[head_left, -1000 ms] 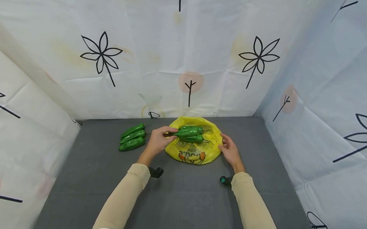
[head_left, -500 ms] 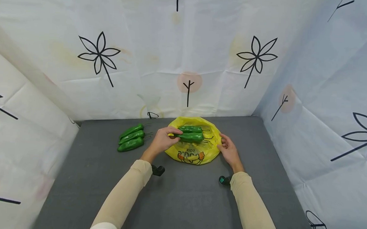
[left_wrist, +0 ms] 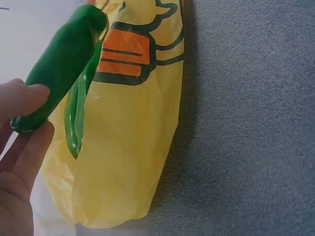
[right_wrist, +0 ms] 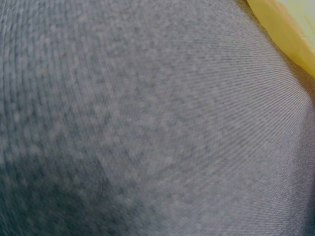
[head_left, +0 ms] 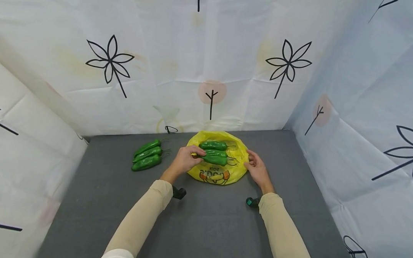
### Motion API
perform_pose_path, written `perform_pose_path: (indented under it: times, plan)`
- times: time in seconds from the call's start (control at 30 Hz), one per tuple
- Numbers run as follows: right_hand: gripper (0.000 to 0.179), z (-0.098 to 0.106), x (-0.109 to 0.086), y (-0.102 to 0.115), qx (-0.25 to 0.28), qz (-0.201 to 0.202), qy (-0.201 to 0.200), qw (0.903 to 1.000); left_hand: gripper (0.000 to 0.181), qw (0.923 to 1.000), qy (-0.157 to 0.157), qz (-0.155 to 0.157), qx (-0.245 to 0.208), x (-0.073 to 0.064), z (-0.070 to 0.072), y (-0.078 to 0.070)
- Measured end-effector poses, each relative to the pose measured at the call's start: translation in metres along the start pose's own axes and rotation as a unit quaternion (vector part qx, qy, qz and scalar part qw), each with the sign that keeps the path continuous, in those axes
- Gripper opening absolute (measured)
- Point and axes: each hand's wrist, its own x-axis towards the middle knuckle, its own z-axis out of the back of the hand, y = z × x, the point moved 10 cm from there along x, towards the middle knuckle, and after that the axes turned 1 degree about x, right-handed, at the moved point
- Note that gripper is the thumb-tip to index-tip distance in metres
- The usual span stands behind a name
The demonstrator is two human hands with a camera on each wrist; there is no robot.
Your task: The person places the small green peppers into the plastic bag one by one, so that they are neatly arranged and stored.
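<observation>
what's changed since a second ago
The left hand has moved its pinched green pepper slightly toward the person over the yellow bag; nothing was let go. The right hand still holds the bag's rim, and three peppers remain on the table.

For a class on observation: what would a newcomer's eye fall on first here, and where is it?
Probably the bright yellow bag on the dark grey table, its right edge held by the right hand. Next, the glossy green pepper that the left hand holds at the bag's mouth. Then three more peppers, side by side left of the bag.
</observation>
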Motion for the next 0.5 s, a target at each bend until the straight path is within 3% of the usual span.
perform_pose_path:
  times: [0.5]
  plan:
    - [0.058,0.001,0.000,0.000,-0.004,0.001,-0.010,0.9999,0.016,0.9978,-0.010,0.034,0.056,0.007,-0.005,0.014]
